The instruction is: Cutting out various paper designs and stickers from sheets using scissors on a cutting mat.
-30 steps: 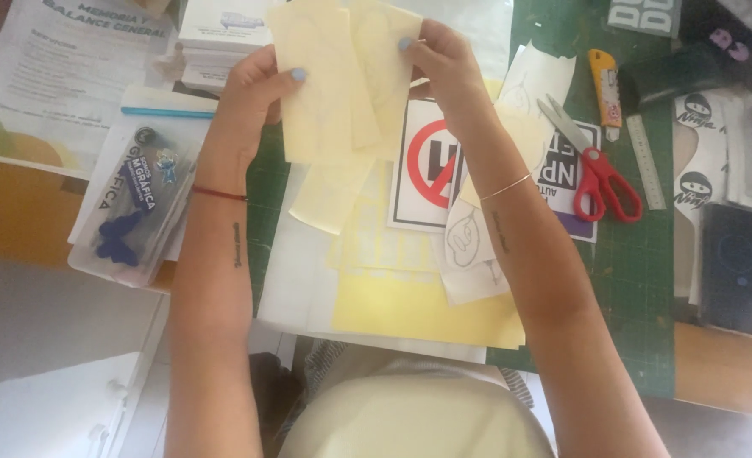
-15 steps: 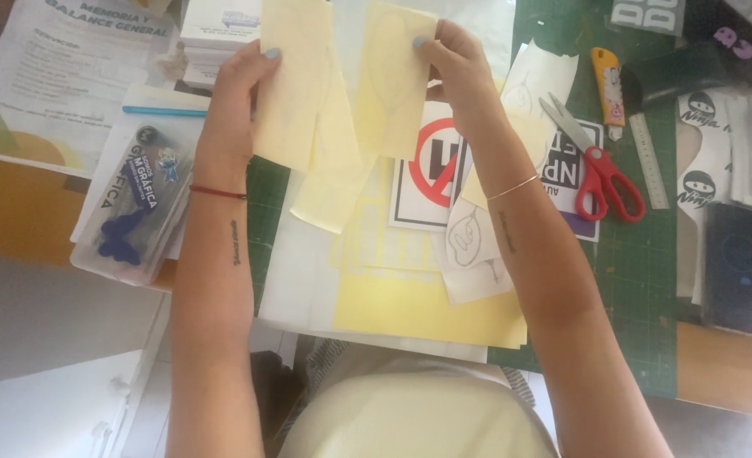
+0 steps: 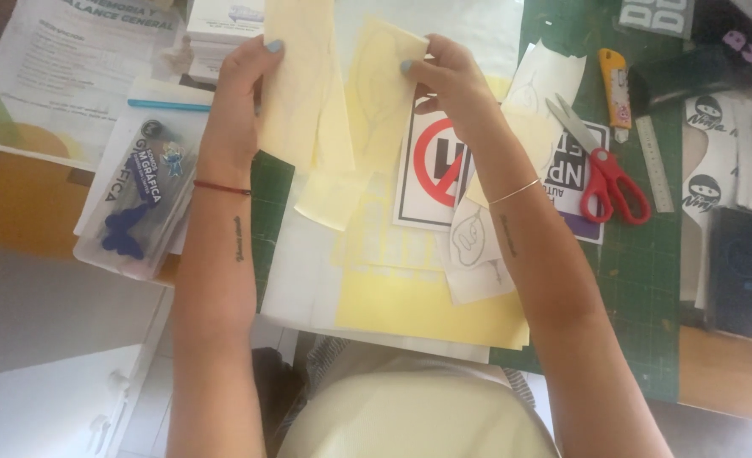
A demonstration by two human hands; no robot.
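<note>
Above the green cutting mat (image 3: pixel 647 280), both hands, left (image 3: pixel 245 93) and right (image 3: pixel 448 80), pinch thin pale-yellow backing sheets (image 3: pixel 308 110); uneven pulling could tear or crease them.

The desk (image 3: pixel 20 203) is wood-toned, with a green cutting mat (image 3: pixel 647 271) over the right and middle of the frame, a printed leaflet (image 3: pixel 62 68) at upper left, and a clear plastic case (image 3: pixel 134 212) at left just below it.
</note>
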